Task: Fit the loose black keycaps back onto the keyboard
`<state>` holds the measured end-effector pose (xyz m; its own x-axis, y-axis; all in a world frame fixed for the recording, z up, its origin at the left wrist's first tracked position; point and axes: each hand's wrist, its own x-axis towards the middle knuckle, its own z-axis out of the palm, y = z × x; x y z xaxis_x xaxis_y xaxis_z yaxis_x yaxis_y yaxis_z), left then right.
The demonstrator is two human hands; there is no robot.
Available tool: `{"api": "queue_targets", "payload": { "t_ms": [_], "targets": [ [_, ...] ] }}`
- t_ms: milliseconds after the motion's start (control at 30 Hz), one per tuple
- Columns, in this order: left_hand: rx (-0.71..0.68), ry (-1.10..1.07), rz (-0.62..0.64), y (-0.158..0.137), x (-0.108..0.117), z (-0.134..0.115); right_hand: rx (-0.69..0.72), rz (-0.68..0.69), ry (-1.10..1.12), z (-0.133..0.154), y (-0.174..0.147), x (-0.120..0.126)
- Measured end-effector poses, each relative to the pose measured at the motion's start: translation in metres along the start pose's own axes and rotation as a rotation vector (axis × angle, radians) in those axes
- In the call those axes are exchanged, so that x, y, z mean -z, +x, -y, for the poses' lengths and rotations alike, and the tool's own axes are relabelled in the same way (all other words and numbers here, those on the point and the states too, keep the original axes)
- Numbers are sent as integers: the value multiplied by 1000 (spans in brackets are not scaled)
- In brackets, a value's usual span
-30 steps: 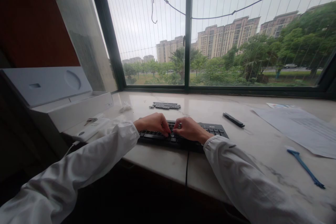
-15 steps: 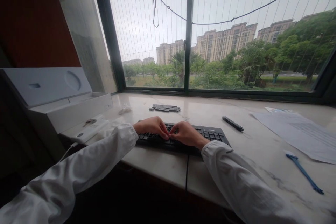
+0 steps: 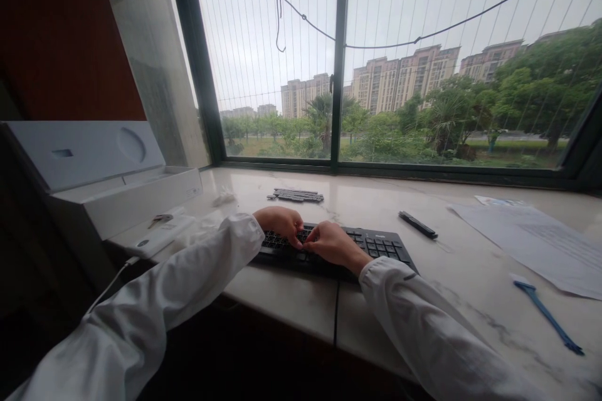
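A black keyboard lies on the marble-patterned sill, its cable running off the front edge. Over its left-middle part is my left hand, fingers bent down and pinched at the keys. My right hand is close beside it, thumb and forefinger pinched together just above the front rows. Whatever sits between either set of fingertips is too small or hidden to make out. Behind the keyboard, loose grey keycaps lie grouped in rows.
An opened white box stands at the left, with a white device and cable before it. To the right lie a black pen-like object, printed paper sheets and a blue brush-like tool. The window closes off the back.
My left hand and sleeve have shifted slightly right, with the wrist more raised and the fingers pointing more steeply down. My right hand stays almost in place.
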<state>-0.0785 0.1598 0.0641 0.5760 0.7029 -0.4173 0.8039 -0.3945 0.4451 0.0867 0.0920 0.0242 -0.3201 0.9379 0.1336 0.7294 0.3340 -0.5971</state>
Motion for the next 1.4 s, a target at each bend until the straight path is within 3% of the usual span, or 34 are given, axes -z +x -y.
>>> {"api": "queue_targets", "payload": {
  "t_ms": [167, 500, 700, 867, 933, 1000, 1133, 1400],
  "targets": [
    [15, -56, 146, 9, 4, 0, -12, -2, -13, -1, 2, -4],
    [12, -119, 138, 6, -1, 5, 16, -26, -64, 6, -2, -14],
    [-21, -89, 27, -2, -2, 3, 70, -14, -27, 4, -1, -5],
    [-62, -105, -55, -20, 17, 0, 19, -300, -35, 4, -2, 15],
    [-55, -144, -85, -25, 27, 2, 24, -335, -29, 5, -3, 16],
    [-36, -158, -122, -27, 32, 5, 54, -310, -22, 7, -4, 12],
    [11, -111, -209, -23, 34, 18, 138, -118, -44, 8, -4, -1],
    [83, 185, -535, 12, 40, 45, 93, -61, -92, 3, -5, 9]
  ]
}}
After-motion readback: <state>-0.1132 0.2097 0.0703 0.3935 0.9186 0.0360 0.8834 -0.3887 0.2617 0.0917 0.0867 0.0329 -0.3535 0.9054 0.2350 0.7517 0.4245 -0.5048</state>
